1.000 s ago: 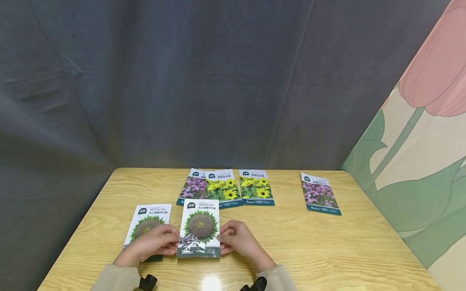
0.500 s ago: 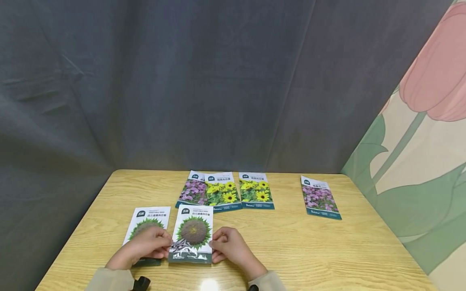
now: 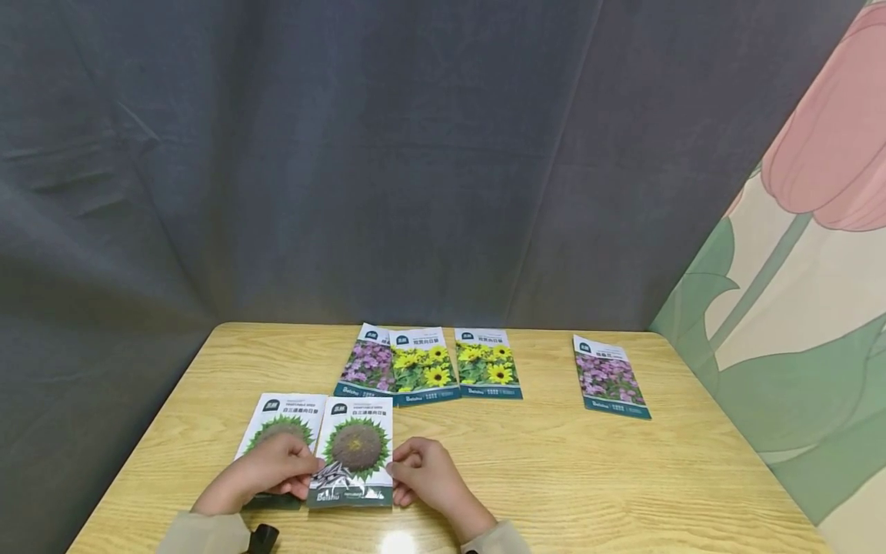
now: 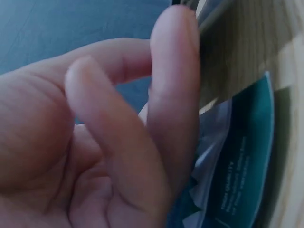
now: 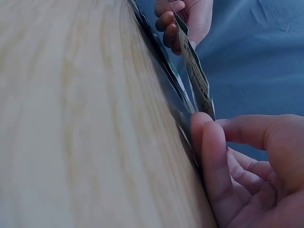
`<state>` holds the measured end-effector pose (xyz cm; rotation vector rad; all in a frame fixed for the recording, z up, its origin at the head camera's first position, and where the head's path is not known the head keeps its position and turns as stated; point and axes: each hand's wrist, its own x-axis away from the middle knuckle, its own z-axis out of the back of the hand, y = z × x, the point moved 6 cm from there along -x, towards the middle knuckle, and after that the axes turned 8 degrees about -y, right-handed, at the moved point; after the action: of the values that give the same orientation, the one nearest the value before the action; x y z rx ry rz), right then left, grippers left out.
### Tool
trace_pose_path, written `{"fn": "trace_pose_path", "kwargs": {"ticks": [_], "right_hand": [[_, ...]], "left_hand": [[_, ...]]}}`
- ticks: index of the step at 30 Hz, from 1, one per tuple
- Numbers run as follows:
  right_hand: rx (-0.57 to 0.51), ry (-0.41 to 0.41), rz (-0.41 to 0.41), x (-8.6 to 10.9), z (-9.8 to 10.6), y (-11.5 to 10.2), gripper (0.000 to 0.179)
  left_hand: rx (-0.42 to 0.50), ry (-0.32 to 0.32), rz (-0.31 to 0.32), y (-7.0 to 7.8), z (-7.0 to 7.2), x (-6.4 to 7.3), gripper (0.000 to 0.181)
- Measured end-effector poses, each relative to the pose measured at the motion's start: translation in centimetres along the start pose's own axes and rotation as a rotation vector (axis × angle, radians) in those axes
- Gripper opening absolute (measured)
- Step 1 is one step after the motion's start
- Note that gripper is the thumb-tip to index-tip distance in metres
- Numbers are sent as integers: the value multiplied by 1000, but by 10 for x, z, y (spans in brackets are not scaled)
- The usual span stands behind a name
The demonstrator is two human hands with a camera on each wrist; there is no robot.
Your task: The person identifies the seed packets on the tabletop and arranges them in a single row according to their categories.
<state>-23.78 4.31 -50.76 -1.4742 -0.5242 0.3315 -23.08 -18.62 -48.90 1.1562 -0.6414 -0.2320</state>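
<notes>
Pinching one sunflower packet (image 3: pixel 355 448) by its two sides, near the lower corners: with the left hand (image 3: pixel 270 468) at the left edge, with the right hand (image 3: pixel 424 471) at the right edge, thumb against finger in each grip. Held front side up, at the near part of the tabletop (image 3: pixel 540 469), left of its middle. Touching it or not: cannot tell. Just beside, partly hidden behind the left hand, a second sunflower packet (image 3: pixel 280 425). Farther back, a purple flower packet (image 3: pixel 367 365), partly covered by a yellow flower packet (image 3: pixel 424 367); just to the right, another yellow packet (image 3: pixel 487 363); well apart on the right, another purple packet (image 3: pixel 611 377).
</notes>
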Motion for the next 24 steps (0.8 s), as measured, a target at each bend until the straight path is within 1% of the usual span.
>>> {"fn": "trace_pose_path", "kwargs": {"ticks": [8, 14, 16, 19, 24], "right_hand": [[24, 31, 12, -2, -3, -2, 11], [57, 48, 5, -2, -6, -1, 14], [59, 57, 7, -1, -6, 0, 14], [57, 71, 15, 0, -7, 0, 13], [70, 87, 8, 1, -7, 1, 9]], "left_hand": [[-89, 59, -12, 5, 5, 3, 29], [-98, 66, -24, 7, 6, 6, 28], [-105, 70, -21, 7, 6, 7, 28], [-142, 94, -13, 8, 5, 7, 27], [-186, 122, 18, 7, 5, 9, 24]]}}
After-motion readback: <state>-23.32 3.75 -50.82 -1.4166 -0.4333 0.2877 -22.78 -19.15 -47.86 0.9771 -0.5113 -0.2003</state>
